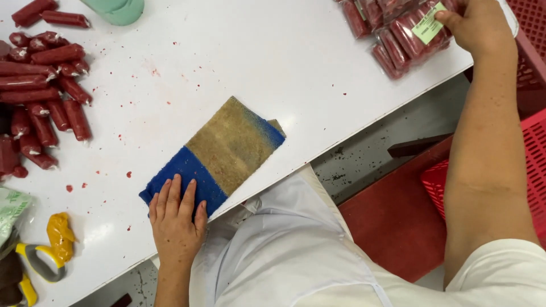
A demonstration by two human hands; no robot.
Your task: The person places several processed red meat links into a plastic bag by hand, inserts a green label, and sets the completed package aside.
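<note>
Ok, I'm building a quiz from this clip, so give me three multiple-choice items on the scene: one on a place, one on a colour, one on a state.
1. Where does the left hand rest?
A. on the blue end of the cloth
B. on the loose red sticks
C. on the scissors

2. What colour is the label under the right hand?
A. yellow
B. light green
C. blue

3. How does the cloth lie?
A. rolled up
B. hanging off the table
C. flat on the white table

Answers: 1 A, the fingers lie spread on the blue part near the table edge. 2 B, the tag on the pack of red sticks is pale green. 3 C, it lies spread out, blue at the ends and soiled brown in the middle.
</note>
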